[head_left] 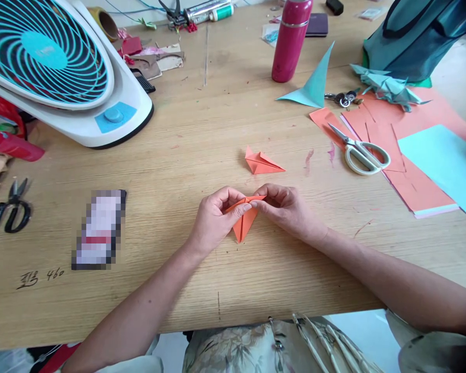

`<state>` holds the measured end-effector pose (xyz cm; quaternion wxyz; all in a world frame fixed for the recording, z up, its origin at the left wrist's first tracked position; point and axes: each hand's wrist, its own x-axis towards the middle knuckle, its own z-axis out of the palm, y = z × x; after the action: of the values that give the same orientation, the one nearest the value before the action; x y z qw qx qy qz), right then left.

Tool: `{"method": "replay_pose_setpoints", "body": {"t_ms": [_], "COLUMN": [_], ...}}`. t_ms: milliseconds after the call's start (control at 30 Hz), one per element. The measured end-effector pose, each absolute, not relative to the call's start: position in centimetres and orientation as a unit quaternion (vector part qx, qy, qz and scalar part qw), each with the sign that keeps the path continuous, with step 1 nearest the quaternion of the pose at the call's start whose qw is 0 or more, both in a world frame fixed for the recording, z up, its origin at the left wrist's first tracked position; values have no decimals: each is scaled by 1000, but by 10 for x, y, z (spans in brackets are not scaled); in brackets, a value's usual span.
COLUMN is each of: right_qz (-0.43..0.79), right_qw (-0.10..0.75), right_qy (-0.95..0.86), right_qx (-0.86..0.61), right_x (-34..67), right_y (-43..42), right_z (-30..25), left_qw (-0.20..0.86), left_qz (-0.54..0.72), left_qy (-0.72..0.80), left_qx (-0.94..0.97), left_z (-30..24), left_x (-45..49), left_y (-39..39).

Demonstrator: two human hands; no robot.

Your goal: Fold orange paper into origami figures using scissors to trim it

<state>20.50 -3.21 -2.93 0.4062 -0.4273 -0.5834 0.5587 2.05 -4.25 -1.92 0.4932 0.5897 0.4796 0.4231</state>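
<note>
My left hand and my right hand meet at the middle of the wooden table. Both pinch a folded orange paper piece, a triangle with its tip pointing towards me. My fingertips press along its top fold. A second folded orange piece lies on the table just beyond my hands, untouched.
White-handled scissors lie on orange sheets at the right, beside a light blue sheet. A teal paper cone and a pink bottle stand further back. A fan sits far left, black scissors and a blurred card at the left.
</note>
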Motion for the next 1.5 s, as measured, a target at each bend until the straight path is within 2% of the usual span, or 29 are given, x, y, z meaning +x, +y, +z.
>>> {"method": "replay_pose_setpoints", "body": {"t_ms": [367,533,800,1067,1200,1500], "right_qz": [578,545,459,457,448,435], "right_qw": [413,462,333,310,316,324], "right_qy": [-552,-526,-716,-743,-747,-753], "right_qx": [-437,-462,-408,-377,-375,-374], "right_x": [208,213,196,188,188,192], "right_y": [-30,-27,-41,-52,-54,-53], "right_z": [-26,-21,-14,-27,-30,-28], "left_qw": [495,491,460,498,551,666], "left_qz": [410,445,531,544,537,424], "left_qy": [481,481,481,473,464,441], "left_qx": [596,574,524,481,440,428], "left_z": [-19,-20,-18,-17,-18,-16], "left_x": [22,19,21,27,23,16], "left_y": [-45,-44,-45,-51,-47,-48]}}
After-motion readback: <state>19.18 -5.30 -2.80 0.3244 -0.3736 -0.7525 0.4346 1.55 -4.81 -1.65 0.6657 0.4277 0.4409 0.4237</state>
